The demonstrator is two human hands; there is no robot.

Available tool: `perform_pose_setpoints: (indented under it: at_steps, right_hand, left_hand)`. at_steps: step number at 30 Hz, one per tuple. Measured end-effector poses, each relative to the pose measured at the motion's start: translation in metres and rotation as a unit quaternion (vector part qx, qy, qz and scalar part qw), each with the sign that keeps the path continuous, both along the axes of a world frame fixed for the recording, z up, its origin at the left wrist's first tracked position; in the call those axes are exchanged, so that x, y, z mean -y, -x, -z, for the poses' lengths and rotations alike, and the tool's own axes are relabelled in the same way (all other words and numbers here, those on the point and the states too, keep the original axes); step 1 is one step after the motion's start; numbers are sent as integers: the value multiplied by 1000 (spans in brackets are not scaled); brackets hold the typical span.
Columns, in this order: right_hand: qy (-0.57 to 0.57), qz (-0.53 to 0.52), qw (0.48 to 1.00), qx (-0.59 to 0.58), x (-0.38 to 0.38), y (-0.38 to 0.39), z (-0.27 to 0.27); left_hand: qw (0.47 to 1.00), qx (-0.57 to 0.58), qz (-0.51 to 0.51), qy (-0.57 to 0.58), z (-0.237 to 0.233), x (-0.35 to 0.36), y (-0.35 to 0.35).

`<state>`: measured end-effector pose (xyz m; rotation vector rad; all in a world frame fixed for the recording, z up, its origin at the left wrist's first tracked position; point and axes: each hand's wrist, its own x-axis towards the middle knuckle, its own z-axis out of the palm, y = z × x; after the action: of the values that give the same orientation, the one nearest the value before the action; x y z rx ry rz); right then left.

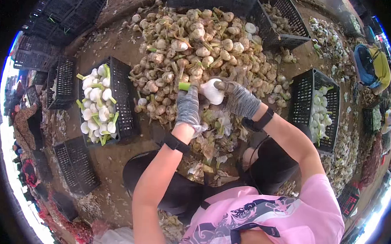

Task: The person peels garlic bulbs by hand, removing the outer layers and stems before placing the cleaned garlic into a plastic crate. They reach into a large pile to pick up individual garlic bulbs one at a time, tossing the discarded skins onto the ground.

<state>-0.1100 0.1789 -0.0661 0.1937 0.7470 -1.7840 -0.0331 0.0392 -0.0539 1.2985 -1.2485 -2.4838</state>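
My left hand [189, 105], in a grey glove, is closed round the stem of a garlic bulb; the green stem end sticks out at its left. The bulb [213, 91] is white and clean and lies between my two hands. My right hand [242, 99], gloved too, has its fingers pressed against the bulb's right side. Behind and beneath both hands spreads a big heap of brownish, unpeeled garlic [198, 48]. Loose skins [214, 142] lie just below the hands, between my knees.
A black crate [126, 97] of white garlic stands at the left, another [304, 98] at the right. One more crate [290, 40] with garlic is at the upper right. An overturned-looking black crate [76, 165] lies lower left. Stacked crates [65, 11] rise at upper left.
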Motion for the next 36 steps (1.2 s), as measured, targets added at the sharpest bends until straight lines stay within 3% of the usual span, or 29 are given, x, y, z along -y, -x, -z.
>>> perform_pose_setpoints:
  at_steps: [3,5,6,7,9,10,11,13,14,15,16,17,19,20,21,23,27,29,30,31,33,34,35,36]
  right_hand:
    - [-40,36,990,130,3,35,16]
    - [-96,104,985,94,14,72,-12]
    - [-200,139,970,22,25,111,-1]
    - [-122,164,976,-76,25,129,-18]
    - [103,145,980,-95,29,202,-20]
    - [153,152,946,-242,30,232,-26]
    - [211,167,947,-177,32,264,-23]
    - [42,254,946,-197,38,284,-19]
    - [40,253,946,-198,40,291,-4]
    - [-62,161,880,-442,39,302,35]
    - [-159,54,741,-650,38,312,73]
    - [-240,-56,540,-805,39,318,93]
    - [-433,-256,385,-774,52,272,100]
    - [-460,-341,335,-748,54,254,107]
    - [-458,-274,292,-794,45,236,132]
    - [-525,-307,297,-736,56,224,115]
    - [-534,-328,278,-728,43,215,108]
    - [-490,-147,258,-819,20,218,137]
    - [-530,-232,308,-755,21,206,103]
    - [-530,-234,304,-756,13,208,113]
    - [-415,-63,605,-676,-6,204,131]
    - [-351,49,848,-394,-1,177,104]
    - [-179,100,854,-478,4,144,76]
    - [-161,89,900,-395,5,117,40]
  left_hand:
    - [999,-40,-25,5,-8,-3,0]
    - [999,-40,-8,5,-3,2,-1]
    - [999,-40,-9,5,-4,4,-2]
    - [999,-33,9,5,-8,5,-1]
    - [999,-24,25,3,-12,7,2]
    - [1000,0,22,-7,-13,9,5]
    - [999,24,19,-16,-14,10,7]
    - [999,23,14,-22,-23,13,11]
    - [999,28,17,-13,-27,13,12]
    - [999,34,21,-4,-29,14,13]
    - [1000,19,17,-6,-23,14,15]
    - [1000,17,16,-6,-21,14,16]
    - [1000,-3,17,-23,-19,13,16]
    - [999,31,22,-29,-28,12,18]
    - [999,31,21,-28,-30,11,18]
    - [998,56,26,-32,-32,9,15]
    - [996,52,68,-30,-31,5,9]
    - [997,27,75,-10,-26,5,7]
    - [997,8,82,9,-21,4,6]
    - [997,5,81,6,-14,4,6]
    - [992,-30,109,54,-4,3,7]
    - [985,-62,101,122,-11,0,7]
    - [986,-62,100,121,-8,-2,10]
    - [955,-111,110,250,-2,-3,14]
